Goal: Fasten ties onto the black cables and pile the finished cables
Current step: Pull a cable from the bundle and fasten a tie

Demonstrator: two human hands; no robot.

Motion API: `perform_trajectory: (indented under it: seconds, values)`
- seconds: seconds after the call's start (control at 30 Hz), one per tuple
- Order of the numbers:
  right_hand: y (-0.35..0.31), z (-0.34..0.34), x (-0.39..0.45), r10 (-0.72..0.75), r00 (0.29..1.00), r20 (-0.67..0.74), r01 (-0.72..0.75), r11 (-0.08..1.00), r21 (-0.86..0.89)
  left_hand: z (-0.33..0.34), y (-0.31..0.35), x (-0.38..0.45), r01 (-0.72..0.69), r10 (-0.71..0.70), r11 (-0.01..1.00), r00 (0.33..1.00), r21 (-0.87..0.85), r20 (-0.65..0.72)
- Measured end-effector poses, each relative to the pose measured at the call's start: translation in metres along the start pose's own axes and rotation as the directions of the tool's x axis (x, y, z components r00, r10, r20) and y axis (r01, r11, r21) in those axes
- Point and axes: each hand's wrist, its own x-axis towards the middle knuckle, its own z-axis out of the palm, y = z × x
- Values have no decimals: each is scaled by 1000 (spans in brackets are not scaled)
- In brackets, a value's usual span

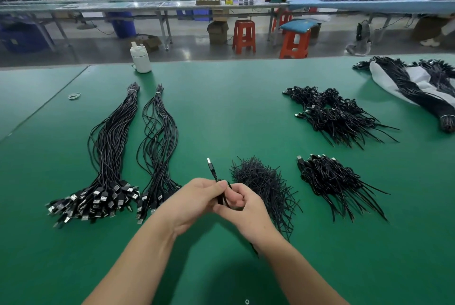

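Both hands, left (194, 200) & right (242, 208), are seen pinching one USB cable (213, 173) mid-tie; twisting shut, then piling w/ finished cables (330, 179), judged next.

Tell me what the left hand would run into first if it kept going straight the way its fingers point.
Almost at once the right hand: the left hand points right across the held cable, and the two hands already meet there.
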Motion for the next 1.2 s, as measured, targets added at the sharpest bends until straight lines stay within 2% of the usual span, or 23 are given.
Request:
perform_trajectory:
  seconds: [0.1,0.2,0.27,0.33,0.4,0.47,0.6,0.67,0.7,0.8,0.9,1.03,1.13,1.2]
  values:
    - [1,2,0,-21,1000,-19,20,995,-95,6,-4,0,0,27,978,992,208,-127]
    - [-5,5,1,-81,996,-26,67,933,-355,19,-7,1,5,103,925,959,381,-264]
    - [-10,3,1,-135,991,-14,111,862,-494,22,-10,2,17,190,843,926,538,-327]
    - [-13,-2,3,-203,979,9,169,786,-594,19,-11,2,64,292,712,879,699,-378]
    - [-14,-6,3,-228,970,86,220,669,-710,13,-14,3,54,308,714,871,698,-382]
    - [-15,-6,1,-185,973,137,221,583,-782,11,-17,7,69,288,721,875,689,-389]
    - [-13,-4,-1,-125,983,131,178,528,-831,18,-26,12,130,351,672,811,729,-468]
    - [-14,-6,-2,-112,988,111,153,525,-837,17,-29,13,164,405,628,766,761,-499]
    - [-14,-8,-2,-106,989,107,147,526,-837,15,-30,13,147,410,632,770,761,-489]
    - [-14,-12,-4,-53,992,114,124,564,-816,8,-33,17,-34,365,723,867,690,-340]
    - [-10,-14,-3,28,992,122,76,641,-763,4,-34,19,-152,403,683,894,714,-195]
    - [-5,-16,0,42,982,183,93,740,-666,0,-30,23,-120,376,620,913,776,-159]
    - [-1,-17,-2,32,983,178,72,833,-548,-2,-26,27,-83,360,598,916,797,-175]
    - [1,-18,-4,34,982,187,75,834,-547,-2,-23,30,-66,342,598,922,799,-180]
